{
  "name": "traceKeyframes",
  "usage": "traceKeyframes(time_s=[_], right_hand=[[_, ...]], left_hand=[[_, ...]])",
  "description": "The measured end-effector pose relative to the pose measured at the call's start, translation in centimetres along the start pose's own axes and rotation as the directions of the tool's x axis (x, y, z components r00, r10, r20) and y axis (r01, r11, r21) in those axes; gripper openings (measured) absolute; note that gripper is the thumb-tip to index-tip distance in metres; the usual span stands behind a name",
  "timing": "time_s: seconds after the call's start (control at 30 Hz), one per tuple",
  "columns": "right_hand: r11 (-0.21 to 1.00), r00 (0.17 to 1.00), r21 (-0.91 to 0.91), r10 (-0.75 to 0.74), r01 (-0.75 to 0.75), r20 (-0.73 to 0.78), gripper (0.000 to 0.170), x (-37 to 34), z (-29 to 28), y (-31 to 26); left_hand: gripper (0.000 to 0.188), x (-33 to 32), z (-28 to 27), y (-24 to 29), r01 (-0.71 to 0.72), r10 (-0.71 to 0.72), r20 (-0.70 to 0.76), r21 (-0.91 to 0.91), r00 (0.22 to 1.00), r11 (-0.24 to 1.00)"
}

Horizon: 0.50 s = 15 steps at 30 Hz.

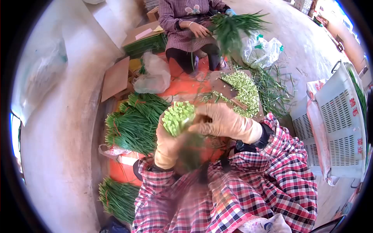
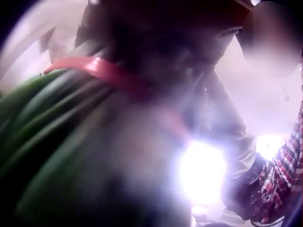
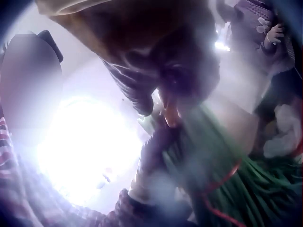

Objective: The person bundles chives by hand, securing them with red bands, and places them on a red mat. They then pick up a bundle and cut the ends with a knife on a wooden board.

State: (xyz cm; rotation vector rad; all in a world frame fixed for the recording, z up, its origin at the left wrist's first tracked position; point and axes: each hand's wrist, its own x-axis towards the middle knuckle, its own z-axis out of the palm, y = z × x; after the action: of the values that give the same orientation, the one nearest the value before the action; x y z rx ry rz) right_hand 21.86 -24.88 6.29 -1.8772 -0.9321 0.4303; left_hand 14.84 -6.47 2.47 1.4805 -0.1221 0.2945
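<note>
In the head view my gloved left hand (image 1: 167, 146) grips an upright bundle of garlic chives (image 1: 178, 118) with the pale cut ends facing up. Its leaves hang below, blurred, and a red band (image 2: 104, 71) crosses them in the left wrist view. My right hand (image 1: 223, 123), also gloved, is at the right side of the bundle, fingers bent and thumb close to the stems. I cannot tell whether it pinches anything. More banded chives (image 3: 241, 189) show below it in the right wrist view.
Tied chive bundles (image 1: 132, 124) are heaped at left, another bundle (image 1: 118, 198) nearer me. Ahead lies a board (image 1: 217, 83) covered with chopped ends (image 1: 246, 91), a knife (image 1: 237, 103) among them. A person (image 1: 186, 27) sits opposite holding chives (image 1: 237, 29). White crates (image 1: 338, 112) stand at right.
</note>
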Motion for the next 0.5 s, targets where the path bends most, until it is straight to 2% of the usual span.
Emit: traceKeyframes(time_s=[0.03,0.1,0.13,0.17,0.2,0.23,0.27,0.3,0.33,0.37,0.4,0.47,0.5], right_hand=[[0.995,0.998,0.104,0.004,0.003,-0.062,0.049,0.5,0.9,1.3],[0.994,0.995,-0.090,-0.064,0.057,-0.073,0.074,-0.2,1.7,2.7],[0.982,0.996,-0.175,0.072,-0.063,0.045,0.089,-0.7,2.9,2.5],[0.947,0.965,-0.272,0.218,-0.172,0.147,0.107,-1.7,4.9,2.4],[0.997,0.979,0.053,0.048,-0.059,0.198,0.120,-2.2,7.4,4.0],[0.997,0.989,-0.035,0.075,-0.071,0.125,0.116,-2.8,9.8,4.2],[0.980,0.984,0.113,0.155,-0.164,0.084,0.110,-2.8,11.4,4.7],[0.935,0.970,0.258,0.239,-0.244,0.051,0.105,-2.5,12.3,5.6],[0.938,0.971,0.250,0.232,-0.239,0.057,0.105,-2.3,13.2,7.0],[0.939,0.972,0.252,0.233,-0.236,0.041,0.098,-2.0,14.1,8.4],[0.938,0.972,0.256,0.235,-0.233,0.024,0.090,-1.8,14.6,9.0],[0.939,0.981,0.283,0.183,-0.193,0.064,0.092,-1.4,13.7,6.5],[0.936,0.987,0.316,0.132,-0.156,0.095,0.095,-1.0,13.2,5.3]], left_hand=[[0.041,-0.6,0.0,0.7,0.039,-0.037,-0.060,0.020,0.997,0.999],[0.036,-1.7,-1.1,0.4,0.084,-0.122,-0.105,-0.312,0.987,0.946],[0.034,-2.1,-2.2,-0.3,0.048,-0.088,-0.130,-0.284,0.988,0.958],[0.034,-2.9,-2.5,-1.0,0.031,-0.113,-0.171,-0.421,0.979,0.906],[0.035,-3.2,-3.4,-1.4,0.053,-0.145,-0.176,-0.446,0.974,0.893],[0.035,-3.3,-4.1,-2.1,0.077,-0.181,-0.178,-0.473,0.967,0.878],[0.047,-3.2,-4.3,-2.8,0.076,-0.171,-0.201,-0.411,0.965,0.908],[0.040,-2.9,-4.1,-1.6,0.100,-0.204,-0.143,-0.530,0.968,0.842],[0.047,-2.9,-4.3,-1.6,0.082,-0.162,-0.063,-0.652,0.985,0.754],[0.056,-2.9,-4.6,-1.7,0.080,-0.106,0.013,-0.757,0.994,0.648],[0.056,-3.3,-5.1,-1.7,0.072,-0.101,0.008,-0.757,0.995,0.650],[0.072,-4.5,-7.1,-2.3,0.028,-0.007,0.042,-0.524,0.999,0.851],[0.079,-5.2,-8.6,-5.0,0.044,0.019,0.151,-0.400,0.988,0.916]])
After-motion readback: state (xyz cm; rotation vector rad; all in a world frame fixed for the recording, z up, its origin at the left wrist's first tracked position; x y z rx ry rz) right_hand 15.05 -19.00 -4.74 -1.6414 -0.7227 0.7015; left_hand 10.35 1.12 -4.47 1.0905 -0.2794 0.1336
